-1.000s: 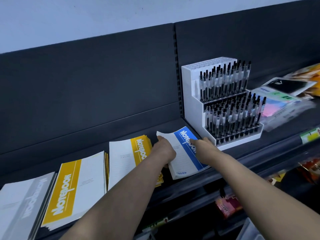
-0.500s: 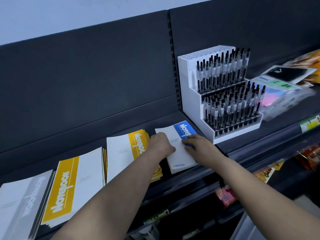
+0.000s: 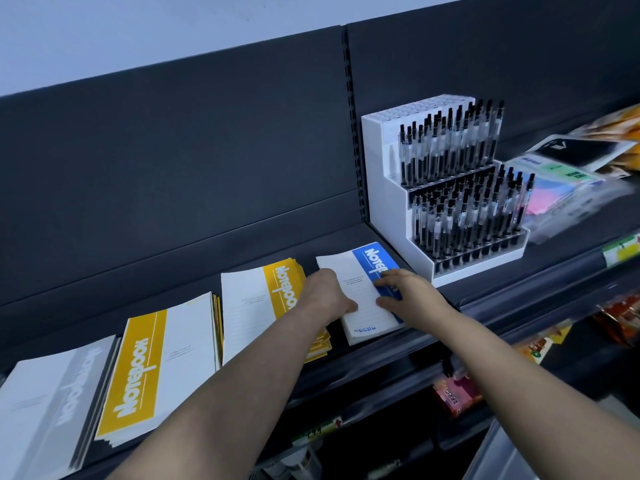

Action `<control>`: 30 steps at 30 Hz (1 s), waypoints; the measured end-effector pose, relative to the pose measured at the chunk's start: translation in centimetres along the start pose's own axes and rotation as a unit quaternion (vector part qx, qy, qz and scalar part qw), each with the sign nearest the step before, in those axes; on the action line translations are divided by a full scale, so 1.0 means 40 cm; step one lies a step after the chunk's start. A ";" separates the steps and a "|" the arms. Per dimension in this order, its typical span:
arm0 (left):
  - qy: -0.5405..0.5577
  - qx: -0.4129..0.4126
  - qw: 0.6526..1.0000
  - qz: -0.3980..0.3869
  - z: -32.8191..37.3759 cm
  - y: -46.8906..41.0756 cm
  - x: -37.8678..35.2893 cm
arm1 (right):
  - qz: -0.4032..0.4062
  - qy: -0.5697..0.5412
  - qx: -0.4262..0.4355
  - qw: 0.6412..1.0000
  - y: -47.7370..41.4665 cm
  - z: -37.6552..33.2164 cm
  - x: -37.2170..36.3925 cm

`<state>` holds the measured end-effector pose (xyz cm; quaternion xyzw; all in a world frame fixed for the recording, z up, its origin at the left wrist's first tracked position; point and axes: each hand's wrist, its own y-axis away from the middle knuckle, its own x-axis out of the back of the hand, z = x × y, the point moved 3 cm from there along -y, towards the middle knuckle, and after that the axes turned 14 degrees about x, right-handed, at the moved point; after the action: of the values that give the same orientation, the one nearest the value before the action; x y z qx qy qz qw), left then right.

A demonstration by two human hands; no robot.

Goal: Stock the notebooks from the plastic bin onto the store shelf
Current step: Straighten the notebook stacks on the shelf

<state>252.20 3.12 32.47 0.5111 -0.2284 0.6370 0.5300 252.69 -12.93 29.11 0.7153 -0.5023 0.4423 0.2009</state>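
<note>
You are pressing both hands flat on the blue notebook stack [image 3: 367,292] near the shelf [image 3: 485,299] front edge: left hand [image 3: 327,296] on its left side, right hand [image 3: 403,289] on its right, neither grip closed around it. Yellow stacks [image 3: 256,306] are sitting further left; the bin is out of view.

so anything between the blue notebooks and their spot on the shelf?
Nothing visible. The blue notebook stack already lies on the shelf, between the yellow stack and pen display, both hands resting on it.
</note>
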 end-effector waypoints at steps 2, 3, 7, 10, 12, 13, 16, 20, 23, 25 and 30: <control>0.000 0.008 1.000 -0.003 -0.001 0.006 0.008 | -0.004 0.015 0.005 1.000 0.000 -0.008 -0.001; 0.005 0.018 1.000 -0.010 -0.003 0.004 0.010 | -0.002 0.022 0.010 1.000 0.001 -0.014 -0.003; 0.032 0.050 0.997 -0.046 -0.003 0.018 0.004 | -0.019 0.044 0.025 0.999 0.008 -0.038 -0.018; 0.042 0.045 0.997 -0.042 -0.001 0.025 -0.004 | -0.032 0.045 0.019 0.998 0.009 -0.042 -0.006; 0.050 0.032 0.998 -0.034 -0.005 0.022 0.009 | -0.034 0.037 0.017 0.999 0.010 -0.050 0.003; 0.045 0.019 0.999 -0.003 -0.013 0.017 0.031 | -0.026 0.030 0.022 0.999 0.009 -0.060 0.006; 0.057 0.016 0.990 0.132 -0.092 0.011 0.140 | 0.010 0.004 0.068 0.998 0.003 -0.121 0.005; 0.051 0.098 0.981 0.162 -0.256 0.001 0.231 | -0.013 -0.061 0.090 0.994 -0.025 -0.227 -0.046; 0.102 0.116 0.985 0.080 -0.316 0.009 0.213 | -0.060 -0.092 0.053 0.993 -0.060 -0.273 -0.099; 0.156 0.123 0.980 0.031 -0.339 0.008 0.189 | -0.111 -0.076 0.015 0.991 -0.077 -0.300 -0.125; 0.312 0.155 0.934 -0.086 -0.366 -0.018 0.125 | -0.161 -0.024 -0.028 0.986 -0.079 -0.329 -0.154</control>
<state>247.29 17.75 31.31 0.3804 0.0944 0.7440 0.5412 249.21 1.33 31.41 0.7909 -0.3978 0.3729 0.2777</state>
